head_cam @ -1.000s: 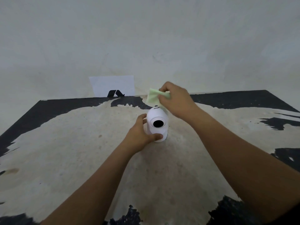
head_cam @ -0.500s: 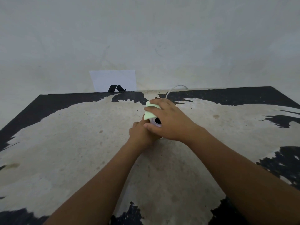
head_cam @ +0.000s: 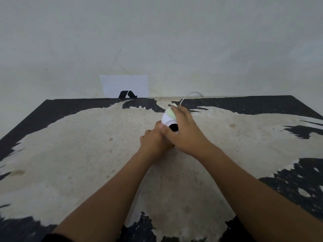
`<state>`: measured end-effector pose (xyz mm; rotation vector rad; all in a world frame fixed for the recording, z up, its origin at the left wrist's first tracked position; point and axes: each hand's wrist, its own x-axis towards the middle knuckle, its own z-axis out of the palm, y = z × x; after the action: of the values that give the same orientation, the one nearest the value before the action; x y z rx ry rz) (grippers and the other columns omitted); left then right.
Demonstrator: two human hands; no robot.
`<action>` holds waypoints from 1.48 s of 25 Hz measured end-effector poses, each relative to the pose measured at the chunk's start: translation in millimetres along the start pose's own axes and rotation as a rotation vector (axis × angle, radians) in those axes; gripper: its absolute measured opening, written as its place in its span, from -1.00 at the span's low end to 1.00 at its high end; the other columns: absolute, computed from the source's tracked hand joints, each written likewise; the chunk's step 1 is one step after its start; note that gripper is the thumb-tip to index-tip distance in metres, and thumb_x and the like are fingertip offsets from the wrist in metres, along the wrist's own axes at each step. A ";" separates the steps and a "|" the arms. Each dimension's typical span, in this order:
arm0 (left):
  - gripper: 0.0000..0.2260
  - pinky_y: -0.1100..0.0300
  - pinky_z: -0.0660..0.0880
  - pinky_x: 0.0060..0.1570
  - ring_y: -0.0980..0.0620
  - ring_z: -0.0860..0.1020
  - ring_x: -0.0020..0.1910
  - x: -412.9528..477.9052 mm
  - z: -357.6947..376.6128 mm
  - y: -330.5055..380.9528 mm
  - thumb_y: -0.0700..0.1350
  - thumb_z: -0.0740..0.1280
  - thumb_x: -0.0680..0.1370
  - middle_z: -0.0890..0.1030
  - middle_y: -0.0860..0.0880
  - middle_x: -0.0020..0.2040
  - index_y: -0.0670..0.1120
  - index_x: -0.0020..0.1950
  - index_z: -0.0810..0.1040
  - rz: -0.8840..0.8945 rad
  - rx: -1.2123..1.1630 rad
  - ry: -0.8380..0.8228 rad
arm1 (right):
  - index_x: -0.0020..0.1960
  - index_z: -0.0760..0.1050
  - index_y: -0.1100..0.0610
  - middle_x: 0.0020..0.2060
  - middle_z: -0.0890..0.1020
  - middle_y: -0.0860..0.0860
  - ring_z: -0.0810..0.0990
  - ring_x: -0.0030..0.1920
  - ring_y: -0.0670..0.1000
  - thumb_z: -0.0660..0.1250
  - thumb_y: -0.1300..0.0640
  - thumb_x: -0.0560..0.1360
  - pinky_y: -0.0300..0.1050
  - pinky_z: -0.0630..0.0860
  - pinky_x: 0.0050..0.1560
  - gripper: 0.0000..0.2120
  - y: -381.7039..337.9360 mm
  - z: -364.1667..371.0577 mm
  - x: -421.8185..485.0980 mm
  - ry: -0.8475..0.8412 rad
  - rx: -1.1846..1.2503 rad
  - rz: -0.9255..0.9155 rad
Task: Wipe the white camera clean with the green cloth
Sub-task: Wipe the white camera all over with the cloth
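Observation:
A small round white camera (head_cam: 167, 118) with a black lens (head_cam: 173, 127) stands on the worn table (head_cam: 87, 145) a little right of centre. My left hand (head_cam: 154, 141) grips its lower body from the left and front, hiding the base. My right hand (head_cam: 183, 130) lies over the camera's top and right side, pressing a pale green cloth (head_cam: 170, 111) against the dome. Only a strip of the cloth shows at my fingertips.
A thin white cable (head_cam: 189, 96) arcs from behind the camera toward the wall. A white sheet with a black mark (head_cam: 125, 86) leans on the wall at the table's far edge. The tabletop is black with large peeled beige patches.
My right hand came down from above the camera with the green cloth and now rests on the dome. It then slid right, uncovering the lens and the left of the dome. My left hand kept its grip.

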<state>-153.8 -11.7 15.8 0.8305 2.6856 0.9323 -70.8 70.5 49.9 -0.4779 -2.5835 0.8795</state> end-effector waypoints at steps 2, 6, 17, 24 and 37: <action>-0.51 -0.06 0.29 0.20 -0.17 0.42 0.24 1.1 -0.6 0.4 0.11 0.29 0.45 0.49 -0.08 0.21 0.00 0.33 0.27 -0.007 0.011 0.005 | 0.49 0.19 -0.03 0.54 0.16 -0.01 0.09 0.53 0.09 0.16 -0.32 0.47 0.16 0.00 0.50 -0.32 -7.7 -0.1 5.8 -0.006 -0.274 -0.109; -0.25 -0.06 0.30 0.21 -0.16 0.40 0.29 1.1 3.5 -1.2 0.25 0.37 0.35 0.48 -0.07 0.31 0.07 0.43 0.13 -0.016 0.122 -0.003 | 0.34 0.38 -0.05 0.35 0.44 0.02 0.42 0.29 0.09 0.09 -0.40 0.45 0.10 0.31 0.32 -0.39 -14.4 -11.1 33.6 -0.103 -0.241 -0.025; -0.45 -0.08 0.23 0.26 -0.17 0.35 0.33 0.6 0.3 3.1 0.16 0.26 0.46 0.43 -0.07 0.33 0.09 0.40 0.20 0.008 0.061 -0.014 | 0.50 0.13 0.00 0.53 0.19 0.04 0.12 0.52 0.12 0.00 -0.41 0.46 0.21 -0.04 0.50 -0.25 -13.4 -4.0 12.1 -0.044 -0.346 -0.020; -0.24 -0.03 0.28 0.11 -0.14 0.41 0.25 3.6 6.4 -9.2 0.27 0.38 0.34 0.50 -0.04 0.29 0.06 0.42 0.13 0.017 0.051 -0.004 | 0.33 0.42 0.03 0.31 0.50 0.06 0.46 0.27 0.09 0.00 -0.39 0.48 -0.02 0.36 0.12 -0.35 -10.9 -20.9 42.5 -0.178 -0.016 0.123; -0.21 -0.09 0.28 0.30 -0.24 0.31 0.34 -8.2 -7.3 -18.9 0.11 0.41 0.38 0.36 -0.13 0.40 0.02 0.49 0.08 0.070 0.026 -0.059 | -0.19 0.44 0.37 -0.34 0.47 0.16 0.40 -0.33 0.06 0.19 0.24 0.50 -0.08 0.28 -0.30 -0.80 40.7 -24.7 -31.6 -0.064 0.156 0.190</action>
<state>-157.9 -32.3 9.8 0.9470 2.6393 0.8758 -24.2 100.0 35.0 -0.6680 -2.5312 1.1681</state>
